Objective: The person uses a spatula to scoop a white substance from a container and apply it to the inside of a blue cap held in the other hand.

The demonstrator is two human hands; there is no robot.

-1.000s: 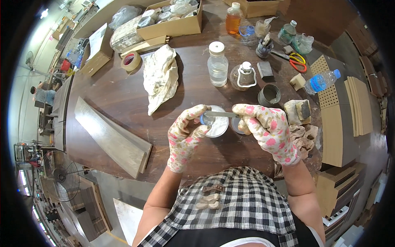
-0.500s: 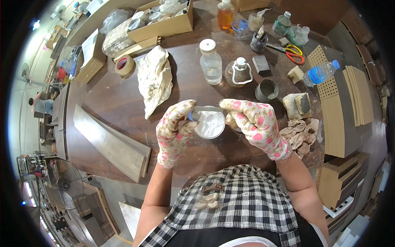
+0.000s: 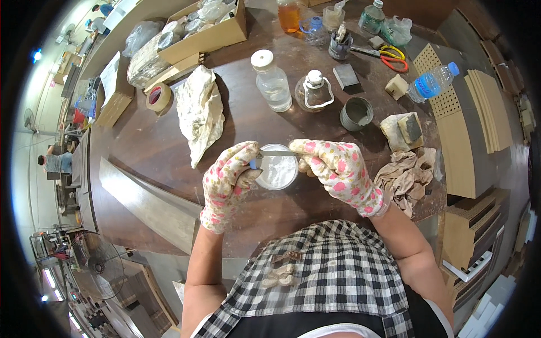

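Note:
Both my hands wear white gloves with pink flowers. My left hand [image 3: 228, 183] is closed in a pinch on one end of a thin, flat grey metal strip [image 3: 276, 152]. Thumb and fingers of my right hand [image 3: 335, 172] close on its other end. The strip lies level between them, above the far part of a round tub of white powder [image 3: 280, 173]. Something small and blue [image 3: 253, 163] shows at my left fingers; its kind is hard to make out. My left fingers partly cover the tub's left rim.
Beyond my hands stand a clear bottle [image 3: 275, 90], a round glass jar [image 3: 314, 93] and a dark cup [image 3: 356, 114]. A crumpled cloth [image 3: 200, 112] and tape roll [image 3: 159, 97] lie left. Scissors [image 3: 391, 56], a rag [image 3: 404, 177] and a water bottle [image 3: 433, 83] are right.
The whole view has shifted slightly, so the table's things sit further left. Both hands keep their pinch on the strip, which stays over the tub.

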